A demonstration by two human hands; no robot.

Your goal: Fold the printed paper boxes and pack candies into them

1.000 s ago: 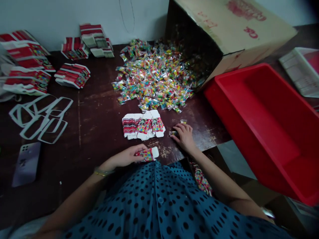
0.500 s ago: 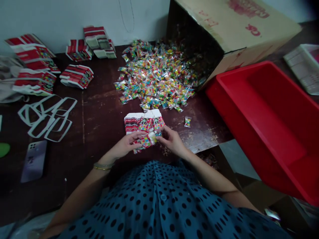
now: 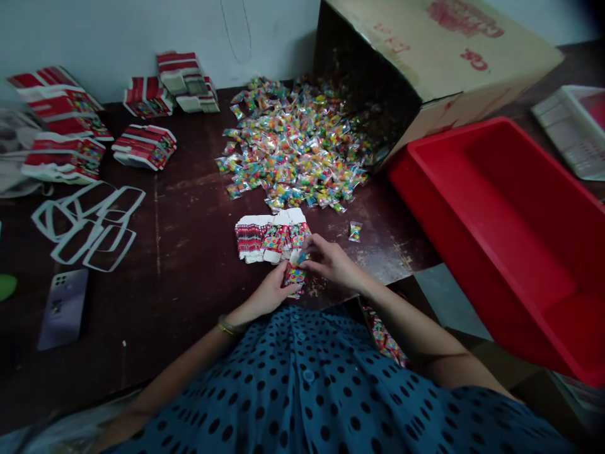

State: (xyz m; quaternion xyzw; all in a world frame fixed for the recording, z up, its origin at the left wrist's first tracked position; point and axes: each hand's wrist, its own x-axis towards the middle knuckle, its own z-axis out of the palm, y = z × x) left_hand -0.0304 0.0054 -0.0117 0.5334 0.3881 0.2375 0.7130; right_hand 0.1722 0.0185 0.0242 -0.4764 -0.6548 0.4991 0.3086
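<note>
My left hand (image 3: 271, 292) is closed around a small printed candy box (image 3: 295, 275), held upright near the table's front edge. At its top, my right hand (image 3: 333, 261) pinches a small clear candy packet (image 3: 302, 257) with blue showing; how far the packet is inside the box I cannot tell. Just beyond my hands stands a tight row of flat red-and-white candy boxes (image 3: 253, 238), with white flaps on top. A large pile of candy packets (image 3: 297, 145) lies behind the row, and a single candy packet (image 3: 355, 231) rests to the right.
A cardboard carton (image 3: 439, 57) lies on its side behind, its mouth toward the pile. On the right is a red plastic tub (image 3: 472, 208). Bundles of folded boxes (image 3: 146, 146), white bands (image 3: 87, 227) and a phone (image 3: 63, 309) occupy the left. Below, printed boxes (image 3: 385, 337) show.
My left hand has moved right and nearer to me. The candy box has turned from slanting sideways to upright, and the blue packet now shows at its top between my right fingers.
</note>
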